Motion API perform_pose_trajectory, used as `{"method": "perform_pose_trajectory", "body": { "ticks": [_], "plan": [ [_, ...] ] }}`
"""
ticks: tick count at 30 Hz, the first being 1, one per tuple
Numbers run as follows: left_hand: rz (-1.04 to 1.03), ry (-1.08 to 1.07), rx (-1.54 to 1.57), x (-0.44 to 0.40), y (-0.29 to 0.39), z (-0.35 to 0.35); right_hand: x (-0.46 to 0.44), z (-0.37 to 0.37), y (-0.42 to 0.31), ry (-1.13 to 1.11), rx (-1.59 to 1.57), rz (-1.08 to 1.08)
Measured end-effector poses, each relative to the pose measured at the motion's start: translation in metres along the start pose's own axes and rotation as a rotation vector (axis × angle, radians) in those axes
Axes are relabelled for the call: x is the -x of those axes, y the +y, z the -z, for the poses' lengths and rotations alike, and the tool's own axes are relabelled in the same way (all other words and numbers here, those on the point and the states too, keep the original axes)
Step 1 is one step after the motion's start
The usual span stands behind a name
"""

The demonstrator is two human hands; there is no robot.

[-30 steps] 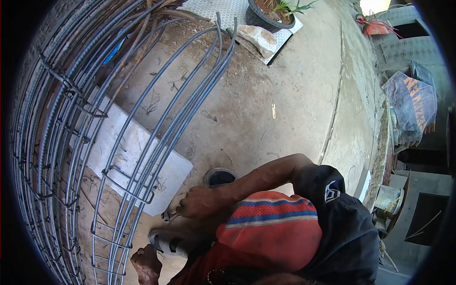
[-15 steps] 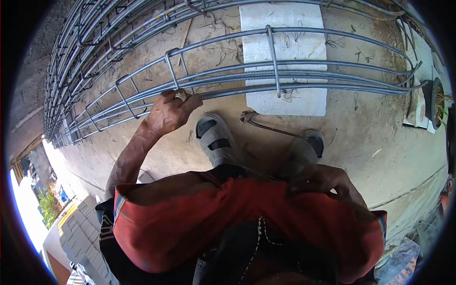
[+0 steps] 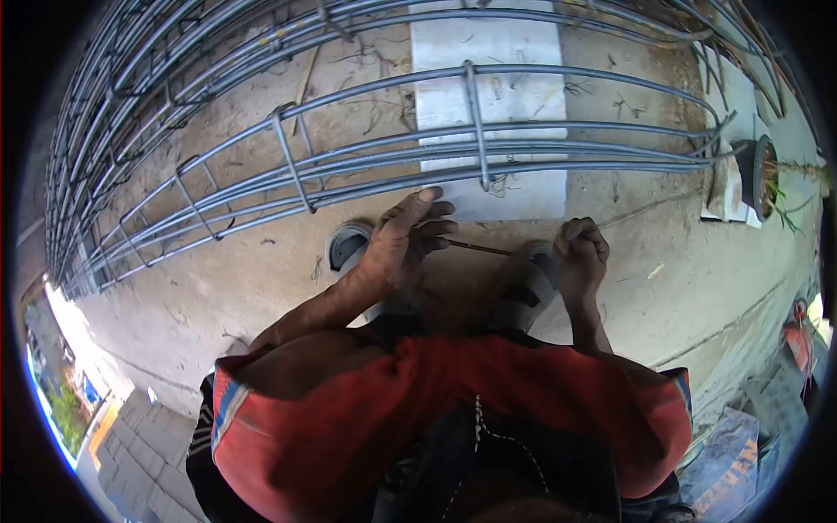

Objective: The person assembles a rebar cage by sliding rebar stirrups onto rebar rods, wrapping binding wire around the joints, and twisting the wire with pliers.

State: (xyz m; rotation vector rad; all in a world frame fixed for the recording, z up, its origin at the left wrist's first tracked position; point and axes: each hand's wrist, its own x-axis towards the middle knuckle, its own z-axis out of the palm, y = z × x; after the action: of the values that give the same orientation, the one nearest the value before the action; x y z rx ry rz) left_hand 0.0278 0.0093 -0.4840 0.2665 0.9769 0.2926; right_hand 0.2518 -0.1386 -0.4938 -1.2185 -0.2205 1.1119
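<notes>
My left hand (image 3: 405, 237) is open, its fingers apart, just below the nearest bars of a steel rebar cage (image 3: 366, 181). My right hand (image 3: 581, 251) is closed in front of my right foot. Thin, faint wire (image 3: 645, 209) runs out from its fingers to the right, and the part inside the fist is hidden. Between the two hands a thin brown metal rod (image 3: 479, 247) lies over the floor, its left end hidden behind my left hand. Square stirrups (image 3: 476, 122) stand along the cage's long bars.
More rebar cages (image 3: 131, 96) are stacked at the far left. White board (image 3: 488, 44) lies under the near cage, among scraps of wire. A potted plant (image 3: 765, 179) stands by the bar ends at right. My sandals (image 3: 349, 247) are close below the cage.
My left hand has let go of the cage bars and moved right and down, opening. My right hand has risen from my lap, with thin wire trailing from it. The view has shifted slightly.
</notes>
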Motion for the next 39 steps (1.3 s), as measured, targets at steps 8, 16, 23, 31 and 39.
{"method": "perform_pose_trajectory", "body": {
  "ticks": [8,16,23,31,39],
  "plan": [
    [-0.075,0.164,0.056,-0.011,-0.008,-0.016,-0.055,-0.009,-0.001,0.432,0.014,-0.011],
    [-0.143,0.202,-0.12,-0.026,-0.006,0.005,-0.092,0.035,-0.03,0.675,-0.208,0.065],
    [-0.316,0.126,-0.09,-0.028,-0.014,0.004,-0.078,0.054,-0.05,0.592,0.09,0.059],
    [-0.276,0.119,-0.024,-0.028,-0.016,0.004,-0.099,0.151,-0.061,0.84,-0.263,0.274],
    [-0.263,0.146,-0.001,-0.019,-0.006,-0.003,-0.122,0.156,-0.063,0.754,-0.252,0.183]
  ]
}}
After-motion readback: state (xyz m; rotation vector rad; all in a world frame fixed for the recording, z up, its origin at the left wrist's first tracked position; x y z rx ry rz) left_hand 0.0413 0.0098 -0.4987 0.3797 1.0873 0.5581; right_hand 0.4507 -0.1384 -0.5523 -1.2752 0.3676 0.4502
